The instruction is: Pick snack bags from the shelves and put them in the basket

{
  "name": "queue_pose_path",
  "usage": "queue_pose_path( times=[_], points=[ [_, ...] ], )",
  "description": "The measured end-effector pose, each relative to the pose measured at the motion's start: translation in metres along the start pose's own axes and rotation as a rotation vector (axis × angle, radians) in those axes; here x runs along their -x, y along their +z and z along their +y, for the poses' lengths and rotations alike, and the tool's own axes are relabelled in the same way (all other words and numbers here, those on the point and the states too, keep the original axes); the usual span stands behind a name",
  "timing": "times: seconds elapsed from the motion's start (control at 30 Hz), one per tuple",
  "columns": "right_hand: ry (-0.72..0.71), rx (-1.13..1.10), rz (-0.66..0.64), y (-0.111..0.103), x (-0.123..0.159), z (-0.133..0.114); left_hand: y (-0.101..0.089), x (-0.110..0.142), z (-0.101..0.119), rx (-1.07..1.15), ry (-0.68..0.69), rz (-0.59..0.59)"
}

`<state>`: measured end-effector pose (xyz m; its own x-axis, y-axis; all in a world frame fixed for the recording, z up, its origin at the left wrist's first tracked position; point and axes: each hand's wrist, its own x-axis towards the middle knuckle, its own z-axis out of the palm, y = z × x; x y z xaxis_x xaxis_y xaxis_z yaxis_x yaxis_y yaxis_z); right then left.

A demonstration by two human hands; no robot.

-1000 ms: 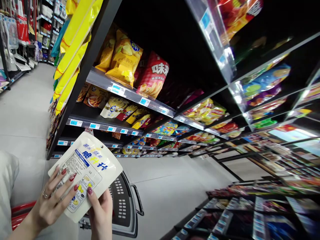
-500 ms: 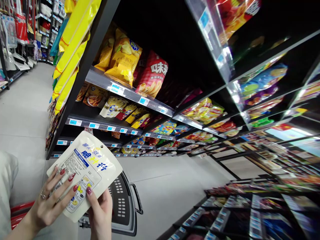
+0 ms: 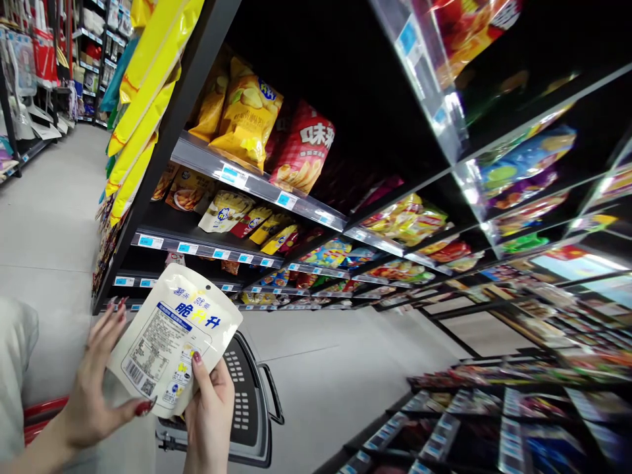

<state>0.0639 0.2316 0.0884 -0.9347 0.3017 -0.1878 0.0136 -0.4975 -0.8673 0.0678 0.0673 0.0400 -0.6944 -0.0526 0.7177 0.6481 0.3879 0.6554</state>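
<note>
A cream snack pouch (image 3: 172, 339) with blue and yellow print is held up, its text panel and barcode facing me. My right hand (image 3: 211, 405) grips the lower right edge, thumb on the front and the other fingers behind. Along the pouch's left side my left hand (image 3: 96, 382) is open, fingers stretched and thumb spread towards the bottom edge. Whether that thumb touches the pouch I cannot tell. Behind and below the pouch, a black and grey basket (image 3: 241, 401) with a handle is partly covered by my right hand.
Snack shelving (image 3: 207, 164) stands ahead, with yellow chip bags (image 3: 249, 115), a red chip bag (image 3: 306, 148) and small pouches (image 3: 224, 212). Yellow packs (image 3: 148, 85) hang at its end. Grey floor (image 3: 306, 368) runs between it and the right-hand shelves (image 3: 469, 421). A red bar (image 3: 44, 415) shows lower left.
My left hand has come off the pouch's front, moving left with its fingers spreading. The pouch has shifted slightly down and turned more upright, uncovering the barcode. My right hand keeps its hold.
</note>
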Motion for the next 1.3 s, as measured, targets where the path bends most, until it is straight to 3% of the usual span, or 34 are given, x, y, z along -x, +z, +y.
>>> queue_pose_path(
  times=[0.13, 0.23, 0.37, 0.57, 1.13, 1.3],
  points=[
    [0.008, 0.046, -0.016, 0.0, 0.0, -0.001, 0.0, -0.006, -0.002, 0.695, -0.746, -0.182],
    [0.012, 0.089, -0.026, 0.002, 0.0, 0.0, 0.005, -0.005, -0.006, 1.048, -1.011, -0.248],
    [0.011, 0.078, -0.039, 0.003, 0.0, -0.001, 0.009, -0.002, -0.008, 1.034, -1.076, -0.273],
    [0.009, 0.072, -0.034, 0.004, 0.0, 0.0, 0.004, -0.014, 0.006, 1.023, -1.145, -0.228],
    [0.003, 0.118, -0.04, -0.001, 0.0, 0.005, 0.002, -0.022, 0.014, 1.007, -1.139, -0.245],
    [-0.116, 0.385, -0.116, -0.016, -0.021, -0.024, -0.001, -0.024, 0.014, 0.939, -1.163, -0.246]
  ],
)
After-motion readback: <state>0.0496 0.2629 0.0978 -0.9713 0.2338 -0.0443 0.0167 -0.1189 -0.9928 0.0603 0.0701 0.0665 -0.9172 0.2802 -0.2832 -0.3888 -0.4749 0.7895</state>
